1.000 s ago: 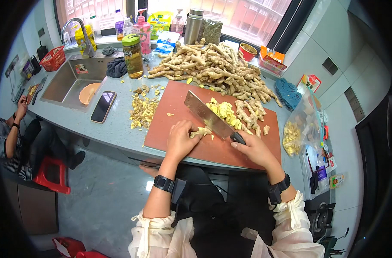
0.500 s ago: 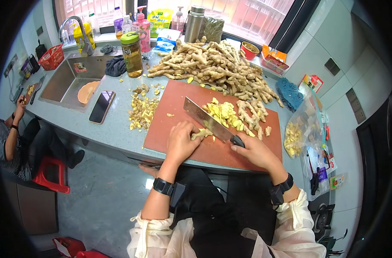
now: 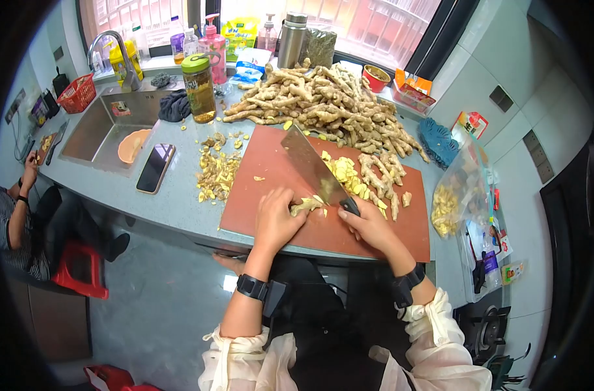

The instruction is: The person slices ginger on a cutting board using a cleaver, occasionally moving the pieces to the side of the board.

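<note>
My left hand (image 3: 279, 218) presses a piece of ginger (image 3: 305, 207) onto the reddish-brown cutting board (image 3: 258, 156), its fingers closed around the far side. A cut slice sits at the piece's right end. In my right hand (image 3: 370, 225) is the black handle of a cleaver (image 3: 315, 168); its broad blade leans up and away to the left, just right of the held piece. Behind the blade lies a heap of yellow ginger slices (image 3: 344, 174). Whole ginger roots (image 3: 383, 174) rest beside that heap on the board.
A large ginger pile (image 3: 329, 98) covers the counter behind the board. Ginger scraps (image 3: 217, 174), a phone (image 3: 156, 168) and a sink (image 3: 91, 140) are leftward. A green-lidded bottle (image 3: 199, 91) stands behind. Rightward is a plastic bag of slices (image 3: 445, 212). Another person (image 3: 20, 221) sits far left.
My right hand has drawn slightly left with the cleaver, whose blade has turned steeper and shows more of its face. A fresh slice shows at the ginger's right end. My left hand stays put.
</note>
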`<state>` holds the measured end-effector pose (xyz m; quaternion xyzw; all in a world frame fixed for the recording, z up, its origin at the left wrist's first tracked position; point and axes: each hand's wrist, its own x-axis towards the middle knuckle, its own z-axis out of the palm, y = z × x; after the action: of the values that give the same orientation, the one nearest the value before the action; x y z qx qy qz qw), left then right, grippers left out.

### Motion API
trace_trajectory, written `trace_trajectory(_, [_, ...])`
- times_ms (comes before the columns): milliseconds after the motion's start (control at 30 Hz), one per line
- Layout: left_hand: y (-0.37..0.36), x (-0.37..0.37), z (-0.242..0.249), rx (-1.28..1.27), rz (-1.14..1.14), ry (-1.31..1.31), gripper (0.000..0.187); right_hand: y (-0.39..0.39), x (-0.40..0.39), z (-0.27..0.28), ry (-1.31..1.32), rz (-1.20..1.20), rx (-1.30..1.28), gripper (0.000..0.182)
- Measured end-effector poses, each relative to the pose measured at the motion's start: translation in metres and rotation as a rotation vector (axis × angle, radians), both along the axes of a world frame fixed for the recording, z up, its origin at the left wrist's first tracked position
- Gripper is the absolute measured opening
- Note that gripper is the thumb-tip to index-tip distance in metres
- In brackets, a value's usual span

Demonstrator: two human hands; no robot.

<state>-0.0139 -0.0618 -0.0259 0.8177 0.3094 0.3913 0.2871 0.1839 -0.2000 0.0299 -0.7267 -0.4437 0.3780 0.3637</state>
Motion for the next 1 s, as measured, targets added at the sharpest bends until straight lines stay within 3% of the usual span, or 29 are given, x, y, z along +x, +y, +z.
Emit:
trace_trajectory(267, [-0.001,0.002,-0.003,-0.113,0.062,-0.12,0.021,-0.049,0.01,0.024,0.184,-0.103,0.09,0.018])
trace_trajectory(367, [-0.001,0.002,-0.007,-0.05,0.136,-0.167,0.018,-0.059,0.011,0.027,0.202,-0.036,0.045,0.019])
trace_trajectory(467, [-0.005,0.001,-0.008,-0.3,0.269,-0.418,0.005,-0.064,0.009,0.02,0.196,0.029,0.003,0.019])
trace_trajectory(567, [0.002,0.003,-0.017,-0.216,0.353,-0.362,0.004,-0.066,0.009,0.02,0.101,0.081,-0.028,0.02])
trace_trajectory(800, [-0.004,0.008,0.001,-0.034,0.409,0.004,0.031,-0.079,0.019,0.039,0.066,0.149,-0.11,0.027])
trace_trajectory(933, [0.001,0.007,-0.014,0.04,0.445,0.011,0.031,-0.089,0.04,0.051,-0.029,0.265,-0.173,0.026])
trace_trajectory(1000, [0.001,0.006,-0.015,-0.008,0.443,-0.122,0.027,-0.083,0.051,0.049,0.031,0.225,-0.196,0.026])
